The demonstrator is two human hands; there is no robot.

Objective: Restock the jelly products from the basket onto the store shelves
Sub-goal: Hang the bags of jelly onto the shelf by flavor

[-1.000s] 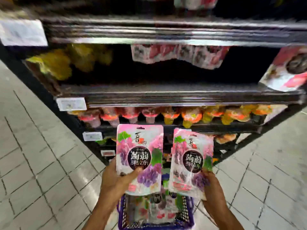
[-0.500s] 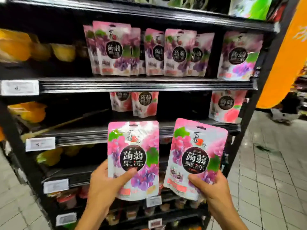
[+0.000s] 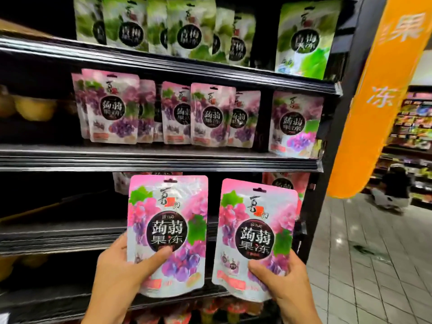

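My left hand (image 3: 121, 270) grips the lower left corner of a pink grape jelly pouch (image 3: 168, 220), thumb across its front. My right hand (image 3: 282, 281) grips a second identical grape jelly pouch (image 3: 257, 230) at its lower right, thumb on the front. Both pouches are upright, side by side, in front of the black store shelves (image 3: 163, 157). A row of matching grape pouches (image 3: 210, 115) stands on the shelf just above them. The basket is out of view.
Green jelly pouches (image 3: 191, 29) fill the top shelf. Peach-coloured pouches (image 3: 287, 183) show behind the held ones. Yellow cups (image 3: 35, 106) sit at the left. An orange banner (image 3: 378, 90) hangs to the right, with a tiled aisle (image 3: 374, 265) and a crouching person (image 3: 395, 188) beyond.
I have raised both pouches from above the basket up toward the grape shelf, and my view has tilted upward; the basket has dropped out of sight.
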